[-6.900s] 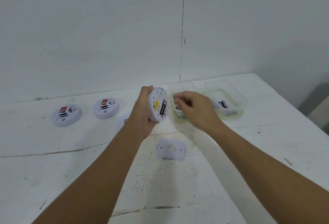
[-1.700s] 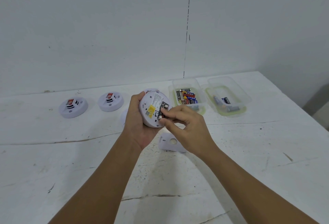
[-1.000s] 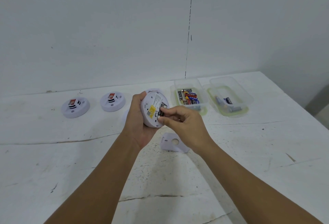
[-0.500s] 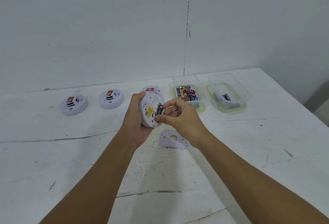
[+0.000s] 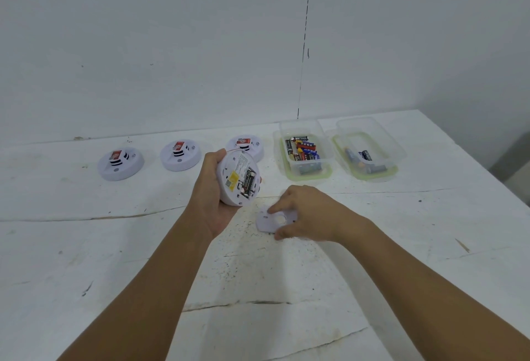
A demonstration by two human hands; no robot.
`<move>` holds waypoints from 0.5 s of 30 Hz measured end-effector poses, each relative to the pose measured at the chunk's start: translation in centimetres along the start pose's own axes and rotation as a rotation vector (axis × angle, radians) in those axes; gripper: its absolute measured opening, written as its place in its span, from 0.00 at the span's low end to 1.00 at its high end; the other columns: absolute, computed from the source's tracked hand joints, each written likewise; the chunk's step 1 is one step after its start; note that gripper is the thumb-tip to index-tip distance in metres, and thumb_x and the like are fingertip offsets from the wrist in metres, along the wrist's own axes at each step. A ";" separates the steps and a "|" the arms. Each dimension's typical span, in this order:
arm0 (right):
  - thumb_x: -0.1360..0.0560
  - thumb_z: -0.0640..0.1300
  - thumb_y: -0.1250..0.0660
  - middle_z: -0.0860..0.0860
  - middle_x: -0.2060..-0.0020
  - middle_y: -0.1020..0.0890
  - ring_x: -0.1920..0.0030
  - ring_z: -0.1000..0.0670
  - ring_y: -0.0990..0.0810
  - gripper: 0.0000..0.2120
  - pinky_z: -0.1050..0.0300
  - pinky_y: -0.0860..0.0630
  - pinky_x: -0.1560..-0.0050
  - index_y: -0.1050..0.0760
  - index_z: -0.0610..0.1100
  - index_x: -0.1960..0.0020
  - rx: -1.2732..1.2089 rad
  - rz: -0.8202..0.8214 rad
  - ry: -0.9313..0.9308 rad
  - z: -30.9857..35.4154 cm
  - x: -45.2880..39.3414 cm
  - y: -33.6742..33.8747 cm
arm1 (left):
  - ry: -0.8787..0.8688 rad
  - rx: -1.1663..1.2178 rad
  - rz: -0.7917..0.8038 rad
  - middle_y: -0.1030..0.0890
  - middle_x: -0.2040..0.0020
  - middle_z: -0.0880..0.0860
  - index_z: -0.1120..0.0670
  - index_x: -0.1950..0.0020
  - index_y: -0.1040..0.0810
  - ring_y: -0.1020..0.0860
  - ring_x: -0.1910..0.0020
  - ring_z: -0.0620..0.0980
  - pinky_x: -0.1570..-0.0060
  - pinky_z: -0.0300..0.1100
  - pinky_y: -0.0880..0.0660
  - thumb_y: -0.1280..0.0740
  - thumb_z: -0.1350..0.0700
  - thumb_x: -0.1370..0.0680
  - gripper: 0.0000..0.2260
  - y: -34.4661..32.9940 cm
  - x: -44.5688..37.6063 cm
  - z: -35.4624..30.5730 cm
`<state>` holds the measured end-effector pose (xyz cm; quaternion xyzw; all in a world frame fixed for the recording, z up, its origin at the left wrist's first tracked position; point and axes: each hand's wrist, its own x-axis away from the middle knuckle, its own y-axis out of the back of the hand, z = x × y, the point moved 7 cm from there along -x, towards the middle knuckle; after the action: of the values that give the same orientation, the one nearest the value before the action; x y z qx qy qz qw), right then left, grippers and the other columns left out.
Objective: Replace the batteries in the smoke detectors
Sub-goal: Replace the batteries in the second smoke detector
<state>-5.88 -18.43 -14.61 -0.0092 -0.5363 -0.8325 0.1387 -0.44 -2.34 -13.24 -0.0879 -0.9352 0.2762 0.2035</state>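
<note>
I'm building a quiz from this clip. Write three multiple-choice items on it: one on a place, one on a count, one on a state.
1. Where is the cover plate?
A. On the table under the right hand
B. In a battery tub
C. Fitted on the held detector

2. How many smoke detectors lie on the table?
A. One
B. Three
C. Five

3. The held detector's battery bay is:
A. Covered
B. Open, batteries seated
C. Open, empty

Key: 1 A, the right hand touches the plate lying on the table. 2 B, three lie along the back edge. 3 B, batteries show in the bay while the left hand grips the detector.
</note>
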 end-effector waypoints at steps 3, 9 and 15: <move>0.28 0.60 0.23 0.53 0.40 0.25 0.38 0.51 0.26 0.28 0.50 0.26 0.37 0.23 0.60 0.29 0.021 -0.011 0.013 0.2 0.2 -0.2 | 0.001 -0.007 -0.011 0.13 0.51 0.58 0.54 0.42 0.16 0.18 0.50 0.59 0.32 0.57 0.27 0.38 0.44 0.18 0.17 0.0 0.2 -0.1; 0.28 0.55 0.21 0.55 0.40 0.25 0.40 0.55 0.27 0.29 0.57 0.28 0.37 0.23 0.59 0.29 -0.141 -0.274 0.070 -0.5 1.3 2.8 | -0.007 -0.004 -0.027 0.13 0.54 0.56 0.51 0.59 0.10 0.19 0.47 0.58 0.35 0.55 0.26 0.38 0.44 0.17 0.20 1.1 0.3 -0.7; 0.29 0.48 0.18 0.55 0.42 0.23 0.38 0.57 0.24 0.24 0.69 0.32 0.38 0.17 0.54 0.35 -0.429 -0.585 0.282 2.8 2.0 5.7 | 0.095 0.044 0.077 0.15 0.43 0.60 0.54 0.45 0.12 0.21 0.44 0.58 0.35 0.55 0.28 0.37 0.44 0.20 0.19 -0.1 1.2 0.3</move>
<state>-6.83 -18.55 -7.97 0.2301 -0.3059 -0.9231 -0.0373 -1.66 -2.26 -13.04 -0.1322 -0.9142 0.2996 0.2387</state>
